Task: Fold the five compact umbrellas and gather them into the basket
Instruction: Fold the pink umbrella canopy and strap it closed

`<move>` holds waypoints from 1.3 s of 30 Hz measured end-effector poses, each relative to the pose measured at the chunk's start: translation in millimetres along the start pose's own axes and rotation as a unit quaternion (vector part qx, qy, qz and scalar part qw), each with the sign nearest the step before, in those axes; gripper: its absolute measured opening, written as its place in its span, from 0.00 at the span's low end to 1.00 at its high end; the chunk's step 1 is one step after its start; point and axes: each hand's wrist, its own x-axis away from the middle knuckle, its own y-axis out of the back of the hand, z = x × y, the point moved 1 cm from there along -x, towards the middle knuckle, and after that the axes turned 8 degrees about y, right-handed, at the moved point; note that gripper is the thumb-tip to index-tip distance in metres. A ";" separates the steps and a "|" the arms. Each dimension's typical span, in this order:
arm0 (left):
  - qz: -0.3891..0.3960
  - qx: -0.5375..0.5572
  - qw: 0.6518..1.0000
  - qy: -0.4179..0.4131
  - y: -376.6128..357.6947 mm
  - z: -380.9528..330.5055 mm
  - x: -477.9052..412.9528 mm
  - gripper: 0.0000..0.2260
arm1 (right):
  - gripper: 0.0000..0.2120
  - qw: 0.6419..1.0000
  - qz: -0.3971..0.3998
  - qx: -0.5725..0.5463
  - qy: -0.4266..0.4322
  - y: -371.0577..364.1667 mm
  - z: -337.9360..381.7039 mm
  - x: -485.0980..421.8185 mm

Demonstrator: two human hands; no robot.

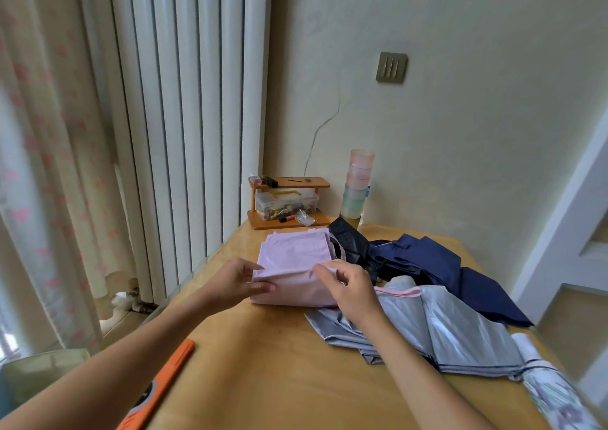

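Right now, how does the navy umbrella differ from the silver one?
The navy umbrella is dark and matte; the silver umbrella is pale and shiny. The navy one lies farther back, the silver one nearer, under the right hand's wrist. Only the silver one shows a pink strap. Both lie collapsed but unrolled on the table.

Your view: soft daylight enters through curtain (36,166) far left of your hands (237,285), room evenly bright, no harsh shadows. Mild sheen on tabletop (263,364) near your hands, glare streaks on silver umbrella (444,327) right of them. Wide-angle bending curves radiator (184,100) and frame edges. Slight motion blur overall; bottom-right corner smeared.
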 end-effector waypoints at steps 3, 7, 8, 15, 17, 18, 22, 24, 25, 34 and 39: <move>0.035 -0.011 0.999 0.024 3.9 3.8 4.1 0.13 | 0.12 0.999 0.039 -0.011 0.008 5.8 5.8 2.1; 0.162 -0.096 0.981 0.053 9.7 4.5 16.1 0.25 | 0.13 0.976 0.207 -0.064 -0.035 13.0 -1.2 17.3; 0.169 -0.102 0.978 0.061 9.2 8.0 17.6 0.30 | 0.13 0.964 0.245 -0.078 -0.070 13.0 -3.3 24.1; 0.048 -0.233 0.971 0.031 -17.2 25.9 19.4 0.20 | 0.12 0.977 0.182 0.020 -0.106 -4.6 -13.4 35.5; 0.037 -0.296 0.954 0.023 -28.6 24.4 21.3 0.18 | 0.08 0.980 0.146 0.124 -0.057 -12.5 -18.5 31.4; 0.044 -0.332 0.942 0.031 -34.1 24.2 22.8 0.19 | 0.09 0.975 0.146 0.159 -0.043 -17.5 -22.5 29.8; 0.095 -0.384 0.916 0.065 -48.6 27.1 33.6 0.38 | 0.17 0.921 0.252 0.288 -0.080 -34.9 -36.8 31.5; 0.125 -0.376 0.915 0.070 -50.2 34.1 36.8 0.37 | 0.25 0.890 0.298 0.334 -0.086 -38.4 -41.6 34.8; 0.144 -0.371 0.914 0.075 -48.6 37.0 38.5 0.40 | 0.27 0.883 0.311 0.340 -0.087 -39.2 -42.7 35.8; -0.170 -0.113 0.962 0.182 -10.4 36.6 27.7 0.17 | 0.16 0.930 0.216 0.296 0.018 -67.3 -6.0 35.6; -0.082 -0.043 0.942 0.322 -7.3 26.3 33.2 0.13 | 0.24 0.913 0.309 0.262 0.055 -103.5 14.3 54.8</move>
